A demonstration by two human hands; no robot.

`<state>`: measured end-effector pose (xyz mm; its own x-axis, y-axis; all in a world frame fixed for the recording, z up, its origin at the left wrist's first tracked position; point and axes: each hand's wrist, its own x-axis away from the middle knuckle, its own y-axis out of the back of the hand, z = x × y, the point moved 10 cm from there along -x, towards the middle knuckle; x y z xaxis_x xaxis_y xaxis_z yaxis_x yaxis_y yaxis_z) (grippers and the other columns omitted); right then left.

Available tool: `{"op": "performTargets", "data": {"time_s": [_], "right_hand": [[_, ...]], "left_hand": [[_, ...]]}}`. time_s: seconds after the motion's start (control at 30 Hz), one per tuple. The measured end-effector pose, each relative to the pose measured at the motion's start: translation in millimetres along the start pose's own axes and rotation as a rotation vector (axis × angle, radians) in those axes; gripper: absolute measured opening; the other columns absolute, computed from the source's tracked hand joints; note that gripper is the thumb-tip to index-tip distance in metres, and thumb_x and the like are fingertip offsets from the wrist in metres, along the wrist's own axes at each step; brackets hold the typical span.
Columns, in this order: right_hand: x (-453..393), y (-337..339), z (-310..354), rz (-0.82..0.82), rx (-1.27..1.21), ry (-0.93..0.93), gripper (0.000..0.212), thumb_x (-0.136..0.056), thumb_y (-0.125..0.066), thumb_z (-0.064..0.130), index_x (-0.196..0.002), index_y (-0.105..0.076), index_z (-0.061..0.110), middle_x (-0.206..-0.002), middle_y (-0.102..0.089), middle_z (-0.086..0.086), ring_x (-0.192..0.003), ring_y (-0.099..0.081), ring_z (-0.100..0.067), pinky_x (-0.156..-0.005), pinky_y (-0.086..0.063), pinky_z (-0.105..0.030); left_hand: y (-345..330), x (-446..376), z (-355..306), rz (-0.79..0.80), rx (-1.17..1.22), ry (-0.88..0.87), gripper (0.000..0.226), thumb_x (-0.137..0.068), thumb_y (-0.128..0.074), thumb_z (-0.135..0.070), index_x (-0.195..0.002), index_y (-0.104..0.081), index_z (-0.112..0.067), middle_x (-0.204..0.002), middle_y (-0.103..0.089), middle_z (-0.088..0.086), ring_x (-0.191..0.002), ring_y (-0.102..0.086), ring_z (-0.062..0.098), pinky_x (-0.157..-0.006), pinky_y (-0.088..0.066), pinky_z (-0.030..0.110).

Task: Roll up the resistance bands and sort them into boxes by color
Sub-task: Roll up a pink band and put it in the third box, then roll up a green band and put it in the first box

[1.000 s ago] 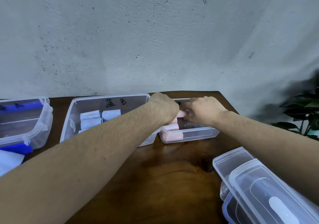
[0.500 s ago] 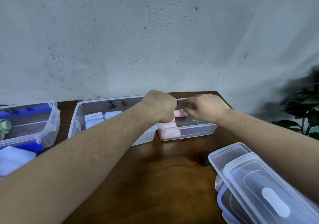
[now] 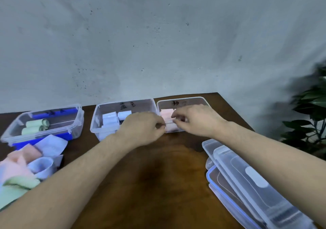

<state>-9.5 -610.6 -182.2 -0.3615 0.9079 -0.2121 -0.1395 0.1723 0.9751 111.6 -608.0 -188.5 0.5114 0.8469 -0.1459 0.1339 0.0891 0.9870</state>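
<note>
1. Pink is the colour in hand: pink rolled bands (image 3: 167,118) lie in the right-hand clear box (image 3: 202,100), at about one o'clock on the wooden table (image 3: 158,184), and both hands hover over its near left corner.
2. The left hand (image 3: 142,128) has its fingers curled in, and the right hand (image 3: 195,120) has fingertips drawn together toward it. Motion blur hides whether either pinches a roll, so I cannot tell the grip.
3. My reading is that the step is seating a pink roll among the others in its box.
4. The middle box (image 3: 123,101) at twelve o'clock holds pale blue-white rolls (image 3: 112,118); the left box (image 3: 77,124) at ten o'clock holds green rolls (image 3: 33,127).
5. A loose heap of unrolled bands (image 3: 26,165), pink, pale blue and green, lies at eight o'clock, so much sorting remains.
6. The next move likely calls for reaching to that heap, freeing one band and rolling it tightly.
7. Stacked lids (image 3: 247,181) sit at four o'clock.
</note>
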Motion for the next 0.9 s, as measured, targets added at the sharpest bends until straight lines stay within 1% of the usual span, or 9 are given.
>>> {"op": "performTargets", "data": {"time_s": [0.1, 0.23, 0.33, 0.5, 0.57, 0.63, 0.7, 0.77, 0.9], "right_hand": [[16.4, -6.3, 23.5, 0.044, -0.014, 0.046, 0.029, -0.097, -0.044, 0.050, -0.116, -0.064, 0.040, -0.107, -0.072, 0.013, -0.097, -0.065, -0.015, -0.077, -0.053, -0.032], [29.7, -14.6, 49.4, 0.085, -0.052, 0.112, 0.029, -0.098, -0.046, 0.047, -0.120, -0.063, 0.039, -0.107, -0.071, 0.012, -0.097, -0.065, -0.014, -0.079, -0.053, -0.031], [39.0, -23.2, 67.4, 0.132, -0.062, 0.154, 0.031, -0.099, -0.044, 0.048, -0.124, -0.060, 0.040, -0.106, -0.069, 0.014, -0.095, -0.064, -0.013, -0.079, -0.053, -0.031], [53.5, -40.4, 96.2, 0.184, -0.108, 0.220, 0.029, -0.099, -0.045, 0.048, -0.124, -0.059, 0.041, -0.107, -0.068, 0.016, -0.097, -0.062, -0.010, -0.071, -0.042, -0.027], [57.4, -49.2, 103.1, 0.215, -0.127, 0.234, 0.029, -0.099, -0.046, 0.048, -0.124, -0.059, 0.042, -0.108, -0.068, 0.015, -0.094, -0.062, -0.009, -0.069, -0.040, -0.026], [61.8, -58.0, 110.9, 0.264, -0.143, 0.239, 0.028, -0.099, -0.046, 0.048, -0.125, -0.058, 0.043, -0.108, -0.067, 0.016, -0.092, -0.060, -0.007, -0.070, -0.042, -0.025], [66.1, -65.0, 120.4, 0.309, -0.146, 0.245, 0.029, -0.100, -0.047, 0.048, -0.126, -0.057, 0.043, -0.108, -0.066, 0.016, -0.091, -0.058, -0.006, -0.076, -0.048, -0.027], [68.9, -69.1, 129.2, 0.341, -0.142, 0.248, 0.030, -0.099, -0.047, 0.049, -0.127, -0.057, 0.043, -0.106, -0.066, 0.016, -0.092, -0.060, -0.007, -0.083, -0.052, -0.030], [61.8, -71.7, 146.4, 0.350, -0.128, 0.261, 0.030, -0.099, -0.046, 0.049, -0.126, -0.057, 0.044, -0.106, -0.065, 0.017, -0.096, -0.061, -0.010, -0.082, -0.051, -0.031]], "left_hand": [[-10.4, 28.8, -0.6, 0.041, 0.004, 0.032, 0.029, -0.093, -0.044, -0.045, -0.112, -0.066, -0.041, -0.116, -0.067, -0.015, -0.105, -0.060, 0.012, -0.081, -0.051, 0.032], [-20.7, 63.5, -3.2, 0.073, 0.038, 0.045, 0.028, -0.096, -0.044, -0.045, -0.109, -0.068, -0.038, -0.111, -0.068, -0.017, -0.097, -0.061, 0.008, -0.074, -0.051, 0.029], [-28.5, 92.4, -3.3, 0.129, 0.072, 0.083, 0.024, -0.096, -0.045, -0.046, -0.102, -0.066, -0.039, -0.101, -0.066, -0.017, -0.088, -0.060, 0.007, -0.071, -0.052, 0.028], [-37.7, 135.7, 0.9, 0.180, 0.087, 0.159, 0.022, -0.092, -0.047, -0.048, -0.087, -0.063, -0.033, -0.088, -0.063, -0.015, -0.079, -0.059, 0.008, -0.070, -0.054, 0.031], [-41.3, 148.0, 5.2, 0.190, 0.086, 0.186, 0.026, -0.093, -0.048, -0.050, -0.080, -0.061, -0.030, -0.085, -0.061, -0.014, -0.075, -0.058, 0.008, -0.063, -0.049, 0.025], [-41.8, 160.0, 9.4, 0.170, 0.066, 0.202, 0.031, -0.094, -0.048, -0.051, -0.076, -0.058, -0.029, -0.082, -0.059, -0.013, -0.072, -0.056, 0.007, -0.056, -0.038, 0.019], [-39.8, 170.6, 15.3, 0.137, 0.029, 0.210, 0.032, -0.095, -0.046, -0.053, -0.077, -0.058, -0.028, -0.083, -0.058, -0.013, -0.074, -0.055, 0.007, -0.055, -0.035, 0.019], [-39.1, 179.5, 23.6, 0.123, 0.021, 0.222, 0.029, -0.095, -0.046, -0.053, -0.083, -0.059, -0.030, -0.086, -0.058, -0.014, -0.078, -0.057, 0.006, -0.058, -0.043, 0.022], [-34.2, 191.3, 38.0, 0.097, 0.002, 0.227, 0.021, -0.094, -0.045, -0.050, -0.095, -0.060, -0.035, -0.094, -0.056, -0.014, -0.084, -0.060, 0.008, -0.061, -0.047, 0.027]]}}
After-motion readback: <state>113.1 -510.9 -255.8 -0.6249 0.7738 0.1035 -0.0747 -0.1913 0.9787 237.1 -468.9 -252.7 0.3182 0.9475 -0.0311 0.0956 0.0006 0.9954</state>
